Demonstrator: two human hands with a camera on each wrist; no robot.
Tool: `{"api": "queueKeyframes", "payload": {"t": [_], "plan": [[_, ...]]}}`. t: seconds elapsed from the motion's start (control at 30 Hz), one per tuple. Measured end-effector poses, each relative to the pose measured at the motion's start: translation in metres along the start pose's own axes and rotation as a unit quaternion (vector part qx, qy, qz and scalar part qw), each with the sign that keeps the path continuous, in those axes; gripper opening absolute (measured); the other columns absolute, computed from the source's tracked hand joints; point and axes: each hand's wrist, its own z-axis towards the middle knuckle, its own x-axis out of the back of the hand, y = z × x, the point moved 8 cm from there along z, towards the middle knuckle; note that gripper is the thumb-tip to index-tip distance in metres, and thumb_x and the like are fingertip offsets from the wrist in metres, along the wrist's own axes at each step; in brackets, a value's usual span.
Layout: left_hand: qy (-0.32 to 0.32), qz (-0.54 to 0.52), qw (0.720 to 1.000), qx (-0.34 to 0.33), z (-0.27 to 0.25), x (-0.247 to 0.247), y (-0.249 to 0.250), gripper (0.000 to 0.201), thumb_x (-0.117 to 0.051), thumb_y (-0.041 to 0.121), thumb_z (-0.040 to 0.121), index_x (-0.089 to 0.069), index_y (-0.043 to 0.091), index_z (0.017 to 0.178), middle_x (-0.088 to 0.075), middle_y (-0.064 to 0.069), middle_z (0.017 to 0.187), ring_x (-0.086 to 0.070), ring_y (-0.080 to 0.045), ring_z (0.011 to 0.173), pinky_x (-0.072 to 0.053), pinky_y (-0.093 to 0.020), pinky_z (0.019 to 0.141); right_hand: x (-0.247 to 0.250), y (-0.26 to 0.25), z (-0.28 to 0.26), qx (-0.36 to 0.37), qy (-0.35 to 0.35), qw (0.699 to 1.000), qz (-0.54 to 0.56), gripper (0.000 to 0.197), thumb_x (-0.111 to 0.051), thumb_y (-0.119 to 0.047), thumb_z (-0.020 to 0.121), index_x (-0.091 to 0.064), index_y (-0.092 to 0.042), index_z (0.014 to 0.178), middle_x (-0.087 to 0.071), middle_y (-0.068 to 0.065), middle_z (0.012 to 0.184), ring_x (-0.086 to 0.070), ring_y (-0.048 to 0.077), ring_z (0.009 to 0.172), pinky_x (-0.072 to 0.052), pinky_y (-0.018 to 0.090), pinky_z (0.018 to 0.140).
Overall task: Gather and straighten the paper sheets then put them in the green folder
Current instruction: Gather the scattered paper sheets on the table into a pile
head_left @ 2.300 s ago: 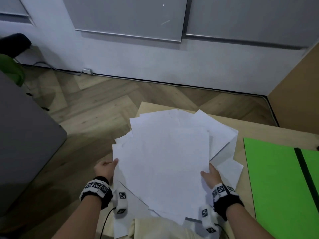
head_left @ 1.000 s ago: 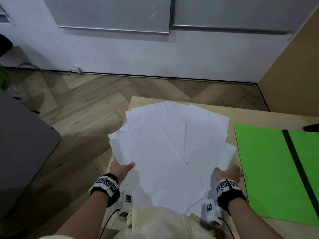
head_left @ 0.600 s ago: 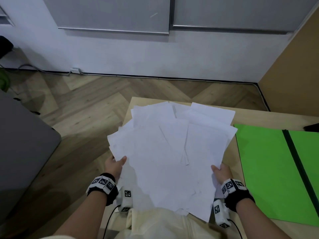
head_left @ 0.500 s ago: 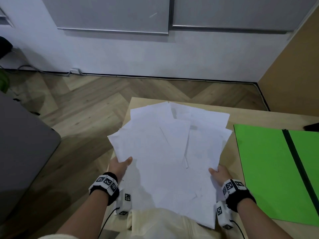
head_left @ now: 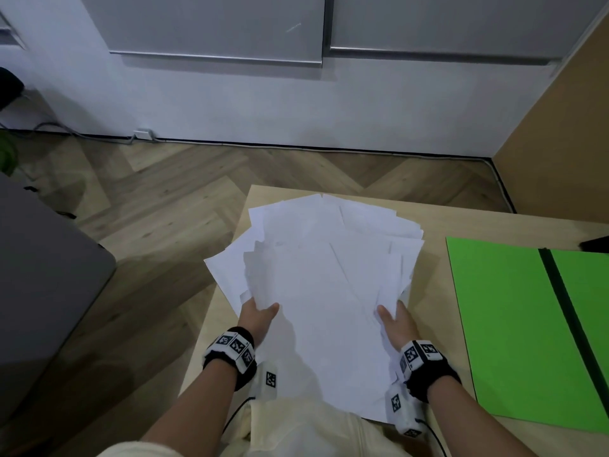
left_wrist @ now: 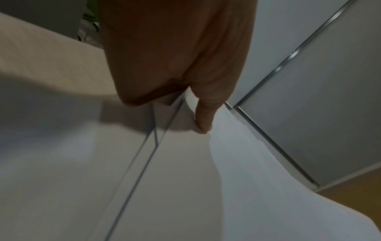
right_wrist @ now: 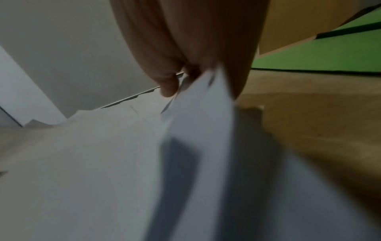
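Observation:
A loose, uneven sheaf of white paper sheets [head_left: 323, 285] is held over the left part of the wooden table [head_left: 435, 232], its edges fanned and not lined up. My left hand [head_left: 255, 313] grips the sheaf's left edge, thumb on top and fingers hidden beneath. My right hand [head_left: 393, 319] grips the right edge the same way. In the left wrist view the thumb [left_wrist: 204, 120] presses on the paper sheets [left_wrist: 185, 187]. The right wrist view shows the thumb [right_wrist: 168, 84] on the paper sheets [right_wrist: 123, 154]. The green folder [head_left: 514, 324] lies open and flat on the table to the right.
The table's left edge is just under the sheaf, with herringbone wood floor [head_left: 164, 206] beyond. A grey piece of furniture [head_left: 43, 275] stands at the left. A white wall with grey panels [head_left: 296, 77] is ahead, a tan panel [head_left: 560, 133] at the right.
Both hands have drawn closer together, squeezing the fanned sheets into a narrower sheaf. The sheets have lifted and shifted slightly; the folder has not moved.

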Motion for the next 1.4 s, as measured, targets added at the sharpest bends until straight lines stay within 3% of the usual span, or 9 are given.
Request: {"api": "queueKeyframes", "payload": {"t": [0.13,0.23,0.47,0.67,0.87,1.03,1.1,1.27,1.4], "plan": [[-0.026,0.022,0.999,-0.012,-0.005,-0.017,0.003,0.031,-0.058,0.014,0.09,-0.059,0.007,0.12,-0.07,-0.014,0.103,-0.068,-0.034,0.093,-0.057,-0.043,0.082,-0.017,-0.005,-0.006,-0.005,-0.057,0.997,0.044,0.045,-0.064,-0.022,0.087,-0.054,-0.007,0.129,-0.06,0.008,0.129,-0.055,0.025,0.12,-0.038,0.027,0.096],[-0.008,0.022,1.0,-0.008,-0.003,-0.012,0.004,0.023,-0.057,0.018,0.093,-0.061,0.006,0.112,-0.07,-0.012,0.098,-0.066,-0.03,0.087,-0.056,-0.041,0.082,-0.002,-0.008,-0.009,-0.024,-0.032,0.997,0.062,0.049,-0.06,-0.009,0.09,-0.044,0.005,0.134,-0.049,0.0,0.123,-0.048,0.029,0.126,-0.035,0.031,0.102],[0.275,0.142,0.949,0.056,-0.002,0.07,0.015,0.058,-0.072,0.024,0.075,-0.05,-0.001,0.123,-0.045,-0.025,0.133,-0.046,-0.042,0.123,-0.041,-0.047,0.103,0.046,0.028,0.006,-0.097,0.1,0.984,0.113,0.038,-0.059,-0.002,0.088,-0.053,0.013,0.122,-0.056,0.027,0.129,-0.055,0.039,0.118,-0.041,0.035,0.094],[0.228,0.055,0.972,0.016,0.003,0.046,0.027,0.057,-0.063,0.013,0.083,-0.04,-0.004,0.132,-0.049,-0.024,0.135,-0.054,-0.042,0.118,-0.048,-0.046,0.098,0.042,0.022,0.004,-0.124,0.135,0.979,0.083,0.037,-0.062,-0.003,0.079,-0.056,0.018,0.11,-0.062,0.028,0.116,-0.064,0.04,0.1,-0.053,0.04,0.085],[0.144,0.065,0.987,-0.025,0.004,0.024,0.03,0.037,-0.046,-0.001,0.087,-0.054,0.001,0.122,-0.062,-0.022,0.121,-0.057,-0.033,0.097,-0.048,-0.037,0.088,0.025,0.017,0.007,-0.136,0.104,0.979,0.108,0.071,-0.071,-0.008,0.079,-0.036,0.008,0.139,-0.048,0.02,0.14,-0.05,0.036,0.126,-0.041,0.04,0.104],[0.011,0.143,0.99,0.01,-0.001,0.024,0.023,0.03,-0.052,-0.006,0.086,-0.057,-0.007,0.116,-0.065,-0.018,0.098,-0.056,-0.028,0.085,-0.05,-0.033,0.071,0.025,0.029,0.018,-0.138,0.011,0.98,0.14,0.098,-0.091,-0.022,0.056,-0.04,0.012,0.133,-0.05,0.015,0.136,-0.051,0.034,0.125,-0.041,0.042,0.102],[-0.032,0.161,0.986,0.036,-0.003,0.029,0.013,0.027,-0.057,0.0,0.089,-0.057,-0.008,0.115,-0.064,-0.02,0.102,-0.058,-0.029,0.085,-0.049,-0.034,0.07,0.028,0.031,0.02,-0.131,-0.007,0.985,0.112,0.088,-0.084,-0.018,0.068,-0.036,0.01,0.136,-0.043,0.017,0.143,-0.046,0.035,0.13,-0.038,0.046,0.106],[0.095,0.021,0.995,0.025,0.003,0.059,0.003,0.035,-0.059,0.012,0.094,-0.058,-0.011,0.12,-0.064,-0.028,0.12,-0.062,-0.041,0.109,-0.051,-0.043,0.088,0.026,0.045,0.023,-0.136,-0.1,0.983,-0.074,0.071,-0.078,-0.029,0.074,-0.05,0.013,0.124,-0.056,0.021,0.129,-0.055,0.032,0.117,-0.044,0.039,0.1],[0.188,-0.094,0.977,0.021,-0.003,0.06,0.008,0.034,-0.063,0.019,0.092,-0.064,-0.006,0.116,-0.067,-0.022,0.114,-0.065,-0.034,0.096,-0.052,-0.04,0.084,0.019,0.046,0.022,-0.122,-0.151,0.965,-0.174,0.051,-0.071,-0.041,0.077,-0.058,0.002,0.102,-0.062,0.016,0.107,-0.059,0.024,0.097,-0.049,0.032,0.089]]}}
